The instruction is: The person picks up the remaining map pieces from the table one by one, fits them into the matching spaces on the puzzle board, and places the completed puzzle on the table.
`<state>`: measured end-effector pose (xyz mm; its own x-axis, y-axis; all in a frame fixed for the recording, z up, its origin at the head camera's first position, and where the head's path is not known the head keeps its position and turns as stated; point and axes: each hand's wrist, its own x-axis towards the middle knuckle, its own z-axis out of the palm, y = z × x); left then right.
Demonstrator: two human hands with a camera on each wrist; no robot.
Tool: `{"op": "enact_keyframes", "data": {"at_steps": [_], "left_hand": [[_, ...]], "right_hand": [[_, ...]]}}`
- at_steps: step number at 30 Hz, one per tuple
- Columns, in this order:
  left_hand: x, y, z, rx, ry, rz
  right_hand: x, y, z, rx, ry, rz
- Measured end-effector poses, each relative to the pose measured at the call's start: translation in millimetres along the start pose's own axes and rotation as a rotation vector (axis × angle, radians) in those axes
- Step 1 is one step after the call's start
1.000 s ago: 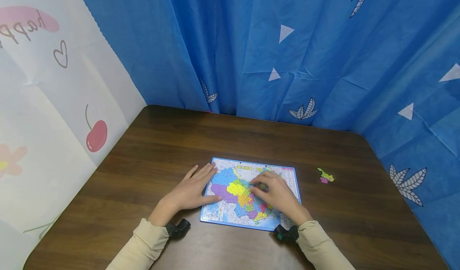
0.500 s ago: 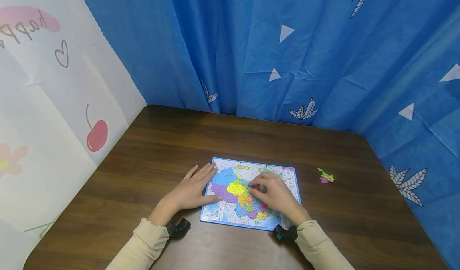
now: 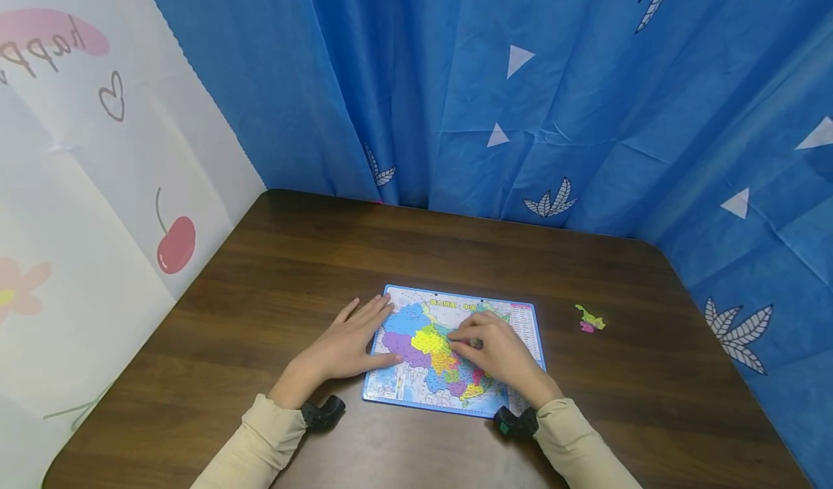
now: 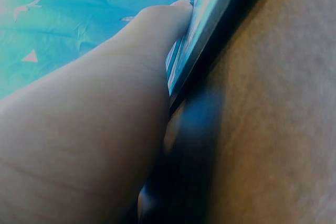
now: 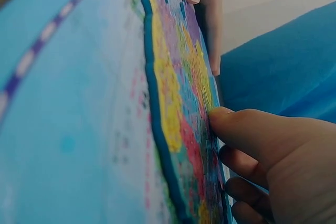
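Note:
A magnetic map puzzle board with a blue border lies on the table, mostly covered by colourful map pieces. My left hand rests on the board's left edge, fingers spread and straight, thumb over the purple piece. Over the middle of the map my right hand has thumb and forefinger drawn together beside the yellow piece, pinching what seems a small puzzle piece, mostly hidden by the fingers. In the right wrist view the thumb touches the map surface, with the other fingers curled behind it.
Two loose puzzle pieces lie right of the board: a yellow-green one and a pink one. The brown wooden table meets a blue curtain behind and a white printed sheet at left.
My right hand's fingertips have shifted slightly left across the map, and the gap between thumb and forefinger has narrowed. The left hand and the loose pieces stay in place.

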<state>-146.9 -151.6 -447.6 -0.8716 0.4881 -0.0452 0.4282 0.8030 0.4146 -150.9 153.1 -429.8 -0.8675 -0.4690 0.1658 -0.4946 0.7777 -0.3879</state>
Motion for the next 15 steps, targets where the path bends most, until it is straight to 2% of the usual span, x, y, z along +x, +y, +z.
{"op": "enact_keyframes", "data": {"at_steps": [15], "left_hand": [[-0.5,0.7,-0.9,0.003,-0.002,-0.001]], "right_hand": [[-0.5,-5.1,-1.6,-0.055,0.002,0.01]]}}
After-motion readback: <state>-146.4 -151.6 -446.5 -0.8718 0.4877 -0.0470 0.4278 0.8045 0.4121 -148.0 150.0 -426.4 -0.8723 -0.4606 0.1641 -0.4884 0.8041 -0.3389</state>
